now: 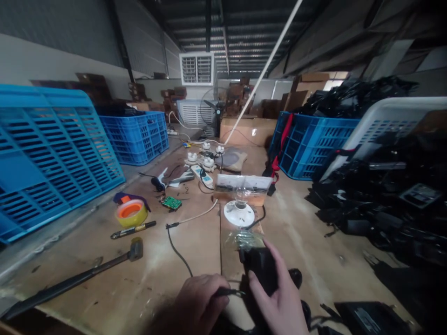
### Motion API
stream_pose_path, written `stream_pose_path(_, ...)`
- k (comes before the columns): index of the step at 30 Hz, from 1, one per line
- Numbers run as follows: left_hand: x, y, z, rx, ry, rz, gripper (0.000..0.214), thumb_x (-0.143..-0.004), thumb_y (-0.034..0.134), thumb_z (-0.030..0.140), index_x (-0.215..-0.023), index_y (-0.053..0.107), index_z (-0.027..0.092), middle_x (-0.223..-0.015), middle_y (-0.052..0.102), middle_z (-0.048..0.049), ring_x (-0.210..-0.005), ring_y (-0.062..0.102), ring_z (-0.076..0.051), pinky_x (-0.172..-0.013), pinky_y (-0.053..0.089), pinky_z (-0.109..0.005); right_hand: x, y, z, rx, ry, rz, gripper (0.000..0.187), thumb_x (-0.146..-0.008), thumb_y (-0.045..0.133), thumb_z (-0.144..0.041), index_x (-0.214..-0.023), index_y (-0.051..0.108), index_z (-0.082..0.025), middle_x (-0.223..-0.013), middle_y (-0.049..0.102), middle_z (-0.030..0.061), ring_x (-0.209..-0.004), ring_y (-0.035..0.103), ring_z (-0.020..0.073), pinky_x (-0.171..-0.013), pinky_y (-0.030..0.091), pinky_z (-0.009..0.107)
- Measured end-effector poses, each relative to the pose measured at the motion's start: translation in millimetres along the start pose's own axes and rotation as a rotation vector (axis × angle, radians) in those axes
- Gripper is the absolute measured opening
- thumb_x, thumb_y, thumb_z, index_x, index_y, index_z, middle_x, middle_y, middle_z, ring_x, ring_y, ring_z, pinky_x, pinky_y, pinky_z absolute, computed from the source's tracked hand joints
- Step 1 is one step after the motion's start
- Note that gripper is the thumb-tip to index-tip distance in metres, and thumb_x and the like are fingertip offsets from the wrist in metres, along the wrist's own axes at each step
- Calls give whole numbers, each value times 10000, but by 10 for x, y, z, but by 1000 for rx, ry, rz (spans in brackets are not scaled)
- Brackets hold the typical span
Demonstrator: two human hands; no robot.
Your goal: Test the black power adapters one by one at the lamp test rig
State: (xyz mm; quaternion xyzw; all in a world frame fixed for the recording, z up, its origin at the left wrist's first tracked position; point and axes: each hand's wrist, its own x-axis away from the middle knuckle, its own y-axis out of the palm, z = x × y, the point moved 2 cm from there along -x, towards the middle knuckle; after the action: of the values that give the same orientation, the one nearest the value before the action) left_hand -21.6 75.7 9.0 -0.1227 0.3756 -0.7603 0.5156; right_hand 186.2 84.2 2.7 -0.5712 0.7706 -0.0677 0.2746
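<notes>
My right hand (279,298) is wrapped around a black power adapter (260,265) near the table's front edge. My left hand (200,300) pinches the adapter's thin black cable plug (228,292) just left of the adapter. Right beyond the adapter lies a crumpled clear plastic wrap (244,238). Farther out a clear light bulb stands in a white round lamp socket (239,213), wired to a wooden block with a white switch strip (242,186).
On the wooden table: a hammer (80,277), a pen (132,229), a yellow tape roll (132,212), a green circuit board (171,203), power strips (204,174). Blue crates (52,153) stand left, a blue crate (310,139) and heaps of black adapters (384,195) right.
</notes>
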Motion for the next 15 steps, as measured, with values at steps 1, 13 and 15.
stream_pose_path(1, -5, 29, -33, -21, 51, 31, 189, -1027, 454, 354, -1034, 628, 278, -960, 724, 26, -885, 682, -183, -793, 467, -287, 12, 24, 32, 10, -7, 29, 587, -927, 569, -438, -1469, 427, -260, -1420, 586, 81, -1317, 555, 302, -1120, 446, 475)
stream_pose_path(13, -144, 164, -300, -210, 333, 174, 616, -1081, 166, 594, -846, 609, 237, -693, 728, 46, -567, 688, -107, -529, 425, -227, 32, 195, 181, 3, -40, 181, 538, -923, 522, -420, -1429, 466, -246, -1378, 622, 71, -1282, 588, 314, -1138, 435, 454)
stream_pose_path(15, -154, 166, -292, -231, 364, 187, 634, -1089, 159, 580, -811, 609, 230, -670, 729, 50, -568, 698, -97, -524, 424, -216, 32, 204, 202, 11, -38, 173, 552, -917, 519, -415, -1439, 454, -248, -1394, 610, 73, -1300, 571, 323, -1144, 424, 476)
